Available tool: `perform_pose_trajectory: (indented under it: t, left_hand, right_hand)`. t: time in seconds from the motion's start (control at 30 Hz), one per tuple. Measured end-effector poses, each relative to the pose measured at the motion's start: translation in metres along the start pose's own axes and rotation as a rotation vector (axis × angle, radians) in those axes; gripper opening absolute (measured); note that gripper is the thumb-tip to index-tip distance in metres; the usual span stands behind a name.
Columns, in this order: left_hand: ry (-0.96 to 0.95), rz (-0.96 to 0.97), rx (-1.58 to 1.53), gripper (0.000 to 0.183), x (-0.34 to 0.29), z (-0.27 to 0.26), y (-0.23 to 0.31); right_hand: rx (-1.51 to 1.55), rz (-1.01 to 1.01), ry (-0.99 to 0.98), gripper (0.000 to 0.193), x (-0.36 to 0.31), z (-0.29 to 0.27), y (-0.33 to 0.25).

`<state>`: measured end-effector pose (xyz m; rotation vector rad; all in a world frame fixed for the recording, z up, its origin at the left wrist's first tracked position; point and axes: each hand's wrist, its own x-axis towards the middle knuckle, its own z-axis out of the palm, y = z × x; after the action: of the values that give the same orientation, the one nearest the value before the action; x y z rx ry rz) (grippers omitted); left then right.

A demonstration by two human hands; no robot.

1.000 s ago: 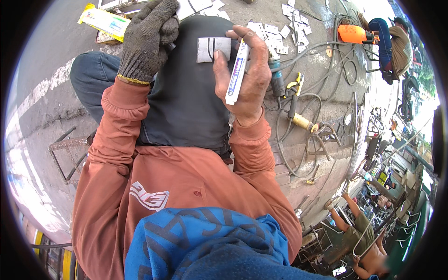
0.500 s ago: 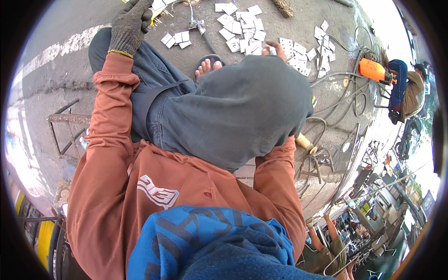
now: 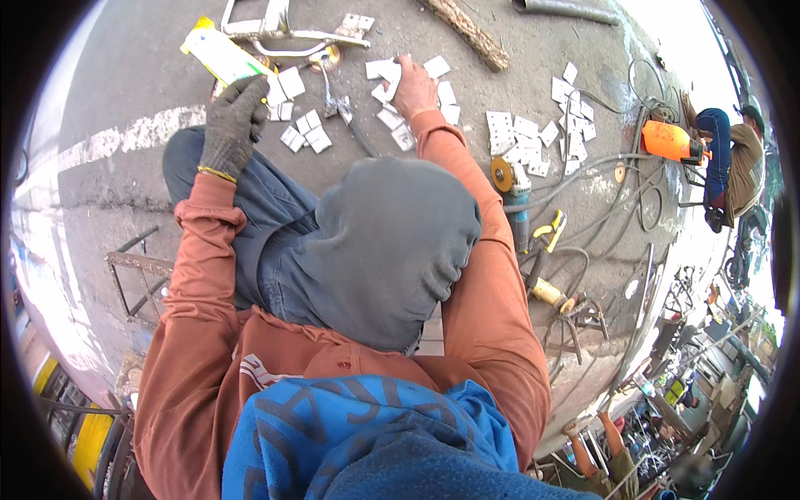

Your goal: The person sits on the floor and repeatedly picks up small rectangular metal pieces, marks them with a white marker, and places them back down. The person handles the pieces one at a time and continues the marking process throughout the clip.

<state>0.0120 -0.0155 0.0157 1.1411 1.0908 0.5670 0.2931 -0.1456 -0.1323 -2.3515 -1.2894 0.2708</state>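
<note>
My right hand [image 3: 414, 87], bare, reaches past my knee to a scatter of small square metal plates [image 3: 436, 67]. Its fingers are closed round one pale plate [image 3: 388, 72], with others lying beside and under the hand. My left hand [image 3: 232, 127], in a dark knitted glove with a yellow cuff edge, is raised over my left thigh with its fingers curled. What it holds, if anything, is hidden. Just beyond its fingertips lies a yellow and white packet [image 3: 223, 52]. Small groups of plates [image 3: 307, 132] lie to the right of the glove.
A pale metal frame [image 3: 283, 33] lies ahead, beside a wooden log [image 3: 471, 35]. On the right are more plates [image 3: 521, 137], an angle grinder [image 3: 517, 200], a yellow-handled tool [image 3: 550, 231] and tangled cables [image 3: 642, 171]. A person [image 3: 737, 158] sits farther right, near an orange container [image 3: 667, 140].
My right hand has come out from behind my knee and moved left onto the plates. My knee has shifted left, uncovering the angle grinder. More of the metal frame and packet shows ahead.
</note>
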Motion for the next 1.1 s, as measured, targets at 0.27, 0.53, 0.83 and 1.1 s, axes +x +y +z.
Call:
perform_pose_trajectory:
  t: [0.27,0.53,0.83,1.1]
  left_hand:
    - [0.008,0.009,0.048,0.031,-0.005,0.013,0.013]
    - [-0.041,-0.041,-0.129,0.024,-0.006,0.013,0.013]
    - [-0.250,-0.086,-0.536,0.005,-0.050,0.055,0.032]
    - [-0.470,0.019,-0.448,0.012,-0.112,0.101,0.067]
  right_hand:
    - [-0.157,0.102,-0.156,0.054,0.032,-0.007,-0.028]
    - [0.425,0.198,0.393,0.059,-0.056,-0.168,-0.047]
    - [0.400,0.065,0.588,0.058,-0.204,-0.258,-0.144]
    - [0.253,0.051,0.684,0.055,-0.232,-0.231,-0.186]
